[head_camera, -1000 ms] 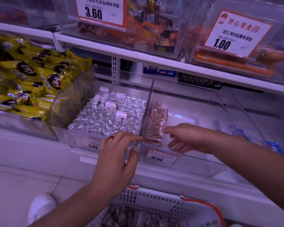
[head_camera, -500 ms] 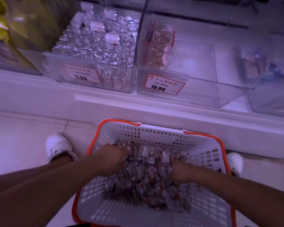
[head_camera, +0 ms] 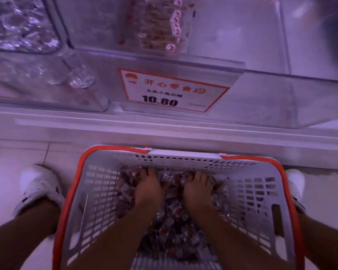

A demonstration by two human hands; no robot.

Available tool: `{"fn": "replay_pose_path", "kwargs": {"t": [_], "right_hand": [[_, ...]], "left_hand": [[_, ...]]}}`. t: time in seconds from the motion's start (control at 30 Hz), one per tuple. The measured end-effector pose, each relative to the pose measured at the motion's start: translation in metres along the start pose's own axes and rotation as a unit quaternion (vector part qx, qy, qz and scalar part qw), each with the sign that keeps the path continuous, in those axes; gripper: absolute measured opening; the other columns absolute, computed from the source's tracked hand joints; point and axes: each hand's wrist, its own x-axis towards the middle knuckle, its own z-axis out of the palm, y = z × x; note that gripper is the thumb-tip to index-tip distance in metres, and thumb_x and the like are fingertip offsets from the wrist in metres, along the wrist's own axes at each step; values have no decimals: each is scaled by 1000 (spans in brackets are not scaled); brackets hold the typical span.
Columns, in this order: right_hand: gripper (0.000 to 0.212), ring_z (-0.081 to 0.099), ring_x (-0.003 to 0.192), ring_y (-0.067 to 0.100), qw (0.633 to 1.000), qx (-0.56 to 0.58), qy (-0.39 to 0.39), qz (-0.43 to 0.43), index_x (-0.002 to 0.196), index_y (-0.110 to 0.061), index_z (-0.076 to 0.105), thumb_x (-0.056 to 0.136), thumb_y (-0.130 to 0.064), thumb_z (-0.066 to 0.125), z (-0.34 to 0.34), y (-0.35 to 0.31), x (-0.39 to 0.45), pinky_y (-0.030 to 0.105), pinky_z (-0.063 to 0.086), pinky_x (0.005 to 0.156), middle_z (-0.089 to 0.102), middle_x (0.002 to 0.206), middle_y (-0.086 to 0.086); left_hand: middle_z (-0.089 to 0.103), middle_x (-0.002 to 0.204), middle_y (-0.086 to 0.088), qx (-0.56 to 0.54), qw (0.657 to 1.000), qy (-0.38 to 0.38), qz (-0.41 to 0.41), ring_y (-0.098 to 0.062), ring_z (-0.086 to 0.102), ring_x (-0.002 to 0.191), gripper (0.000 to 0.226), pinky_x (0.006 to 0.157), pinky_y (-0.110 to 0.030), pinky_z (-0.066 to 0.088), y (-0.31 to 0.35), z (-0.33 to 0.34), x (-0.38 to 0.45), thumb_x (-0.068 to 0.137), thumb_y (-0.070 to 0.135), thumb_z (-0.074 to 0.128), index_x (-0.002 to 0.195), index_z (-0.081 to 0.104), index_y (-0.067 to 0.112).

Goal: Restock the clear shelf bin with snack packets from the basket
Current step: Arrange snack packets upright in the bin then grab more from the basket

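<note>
**Both hands down in the basket, bin above mostly bare**

Basket [head_camera: 98,193]: white lattice walls, orange rim, on the floor against the shelf base. Far wall stands just beyond the fingertips; side walls leave room to either side of the hands.

Left hand [head_camera: 148,189] and right hand [head_camera: 198,190]: side by side, palms down, fingers dug into the heap of snack packets [head_camera: 170,227]. Fingertips buried, so cannot tell whether either hand has closed on any.

Clear bin [head_camera: 261,98]: on the shelf directly above the basket, price tag [head_camera: 170,90] reading 10.80 on its front wall. A few packets sit at its left side; the floor of the bin to the right lies open.

Left neighbour: a second bin holding foil-wrapped sweets [head_camera: 18,26], parted by a clear wall.

White shoes [head_camera: 39,188] flank the basket on the tiled floor.
</note>
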Motion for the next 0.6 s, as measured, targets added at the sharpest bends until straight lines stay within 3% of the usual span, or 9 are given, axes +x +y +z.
{"fn": "replay_pose_path", "kwargs": {"t": [0.07, 0.17, 0.23, 0.33, 0.4, 0.47, 0.53, 0.6], "right_hand": [[29, 51, 111, 36, 1000, 0, 18, -23, 117, -12, 58, 91, -17, 46, -4, 1, 0, 46, 43, 93, 54, 118, 16], [32, 56, 105, 33, 997, 14, 42, -58, 112, -14, 63, 80, -17, 61, -3, 12, 1, 42, 51, 82, 57, 114, 13], [42, 51, 116, 31, 991, 76, 16, -107, 126, -15, 56, 85, -22, 55, 3, 21, 0, 39, 48, 92, 50, 125, 10], [53, 51, 119, 31, 973, 167, 55, -150, 136, -14, 53, 83, -23, 55, 8, 25, -6, 38, 44, 103, 53, 128, 9], [68, 40, 134, 35, 969, 165, 41, -177, 147, -11, 40, 81, -23, 54, 15, 20, -12, 42, 32, 116, 43, 145, 12], [88, 19, 147, 33, 971, 155, -18, -183, 156, -10, 18, 80, -39, 53, 24, 11, -16, 45, 13, 123, 23, 159, 11], [99, 12, 149, 29, 977, 124, -36, -171, 156, -10, 10, 78, -53, 52, 28, 3, -15, 45, 12, 122, 14, 162, 8], [96, 18, 146, 29, 983, 91, -19, -157, 155, -11, 13, 79, -49, 55, 25, -3, -12, 43, 17, 120, 20, 159, 9]], "left_hand": [[42, 137, -12, 9, 1000, 14, -1, -35, 62, 110, 63, 82, -42, 52, 6, 4, 0, 83, 49, 68, 128, 38, 16], [63, 116, -13, 0, 1000, 7, -28, -35, 65, 103, 64, 79, -41, 52, 13, 10, 1, 81, 46, 70, 122, 32, 16], [66, 114, -14, -16, 999, -9, -26, -36, 63, 106, 57, 84, -41, 51, 17, 14, -4, 82, 38, 68, 124, 36, 15], [47, 135, -10, 47, 998, -5, 31, -33, 52, 120, 46, 94, -42, 48, 15, 20, -11, 88, 29, 60, 131, 45, 18], [39, 139, -9, 79, 995, 1, 65, -32, 52, 122, 47, 93, -42, 49, 7, 16, -8, 90, 22, 55, 135, 42, 22], [48, 136, -6, 107, 988, -11, 107, -30, 57, 117, 47, 90, -41, 50, -3, 7, 0, 90, 20, 53, 135, 40, 22], [57, 129, -5, 108, 984, -29, 139, -30, 62, 110, 54, 87, -41, 51, -12, 1, 6, 88, 28, 58, 137, 38, 22], [56, 131, -5, 70, 986, -43, 144, -31, 62, 111, 63, 90, -41, 52, -15, -4, 7, 85, 37, 61, 142, 40, 21]]}}
